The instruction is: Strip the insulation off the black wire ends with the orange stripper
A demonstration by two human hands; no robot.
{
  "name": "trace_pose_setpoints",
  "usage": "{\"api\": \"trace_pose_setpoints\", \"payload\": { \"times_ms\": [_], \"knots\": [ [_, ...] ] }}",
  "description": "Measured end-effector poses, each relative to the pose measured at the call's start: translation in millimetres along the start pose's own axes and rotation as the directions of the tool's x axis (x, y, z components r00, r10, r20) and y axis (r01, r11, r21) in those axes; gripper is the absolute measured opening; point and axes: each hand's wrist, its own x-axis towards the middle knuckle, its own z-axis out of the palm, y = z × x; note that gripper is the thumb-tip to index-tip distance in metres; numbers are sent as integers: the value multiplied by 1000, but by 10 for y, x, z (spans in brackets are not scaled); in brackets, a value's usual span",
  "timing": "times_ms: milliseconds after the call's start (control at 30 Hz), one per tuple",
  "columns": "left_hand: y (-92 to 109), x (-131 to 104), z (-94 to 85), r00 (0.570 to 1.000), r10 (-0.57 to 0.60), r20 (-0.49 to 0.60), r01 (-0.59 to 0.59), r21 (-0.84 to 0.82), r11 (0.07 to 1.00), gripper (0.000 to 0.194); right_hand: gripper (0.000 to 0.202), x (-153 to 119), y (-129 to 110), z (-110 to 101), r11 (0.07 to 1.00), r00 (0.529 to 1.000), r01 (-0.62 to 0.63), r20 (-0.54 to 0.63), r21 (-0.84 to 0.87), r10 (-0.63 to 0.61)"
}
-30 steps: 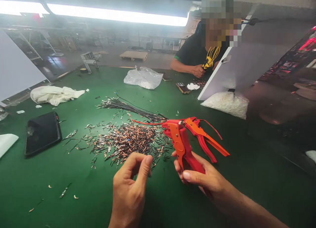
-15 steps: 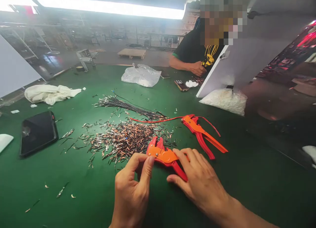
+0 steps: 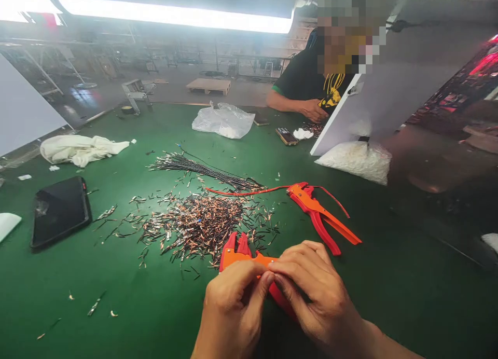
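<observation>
My left hand (image 3: 235, 302) and my right hand (image 3: 317, 291) meet at the fingertips, both pinched closed. Whatever is between them is too small or hidden to make out. Just behind the fingers is an orange and red wire stripper (image 3: 235, 256), its jaws pointing away from me and its handles partly covered by my hands. Beyond its jaws spreads a pile of short wire clippings (image 3: 194, 226), black with copper and silvery ends. A bundle of thin black wires (image 3: 198, 166) lies behind the pile. To the right rests a second wire stripper (image 3: 311, 203), with a red wire (image 3: 257, 193) at its head.
On the left are a black phone (image 3: 61, 211) and a white cloth (image 3: 80, 149). Toward the back lie a clear plastic bag (image 3: 223, 120) and another phone (image 3: 287, 136). A filled bag (image 3: 356, 162) sits by a white panel (image 3: 369, 94). A person (image 3: 298, 84) sits across the table.
My right hand has left its spread position over the stripper's handles and closed into a pinch against my left fingertips. My left hand moved right. The near stripper shifted slightly left and toward me.
</observation>
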Motion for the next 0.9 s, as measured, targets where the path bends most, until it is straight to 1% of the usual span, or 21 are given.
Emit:
{"api": "trace_pose_setpoints", "payload": {
  "times_ms": [67,133,167,233,267,333,367,433,500,567,600,633,667,700,733,800,867,900],
  "knots": [
    [-16,1,-10,1000,21,13,-21,21,1000,17,19,1,22,-1,999,1000,0,-7,-39,0],
    [-43,0,-6,997,72,-28,-69,76,995,16,18,6,53,-4,996,1000,15,-14,-86,-16],
    [-58,-2,1,993,110,-28,-106,121,987,16,18,10,67,-4,994,999,26,-16,-111,-28],
    [-89,-12,22,983,183,7,-180,231,956,19,17,19,89,-2,984,999,48,-10,-172,-50],
    [-104,-19,34,976,213,47,-217,281,935,21,17,24,99,0,978,998,58,2,-202,-59],
    [-129,-34,63,965,248,91,-264,345,901,23,17,37,120,5,968,997,71,9,-240,-71],
    [-138,-40,78,964,255,77,-266,357,895,24,17,46,134,6,966,997,70,5,-248,-71],
    [-139,-47,98,968,249,-2,-234,336,912,24,18,71,172,2,973,997,59,-30,-224,-68],
    [-112,-42,96,971,205,-122,-170,251,953,22,23,101,219,-6,978,997,36,-52,-205,-48],
    [-63,-28,66,968,141,-206,-116,130,985,16,30,131,266,-12,972,999,9,-43,-236,-20],
    [-34,-20,43,966,107,-235,-92,74,993,14,31,143,286,-12,968,999,-4,-47,-250,-8],
    [-6,-13,18,963,75,-257,-70,31,997,13,28,152,302,-11,968,998,-15,-64,-252,-1],
    [20,-7,-7,960,45,-276,-47,-1,999,12,22,158,312,-10,973,996,-21,-84,-228,1],
    [42,-5,-29,956,16,-293,-24,-22,999,11,21,160,315,-8,981,995,-20,-104,-191,0],
    [61,-4,-48,951,-13,-310,1,-39,999,10,27,160,310,-8,987,994,-21,-113,-160,3],
    [86,-6,-77,939,-75,-336,55,-67,996,8,36,149,276,-18,985,997,-31,-79,-171,18],
    [98,-4,-103,922,-155,-354,122,-115,986,5,39,116,223,-46,971,998,-49,21,-234,56],
    [99,1,-119,908,-202,-368,155,-154,976,4,44,89,196,-66,962,993,-62,82,-266,87]
  ]
}}
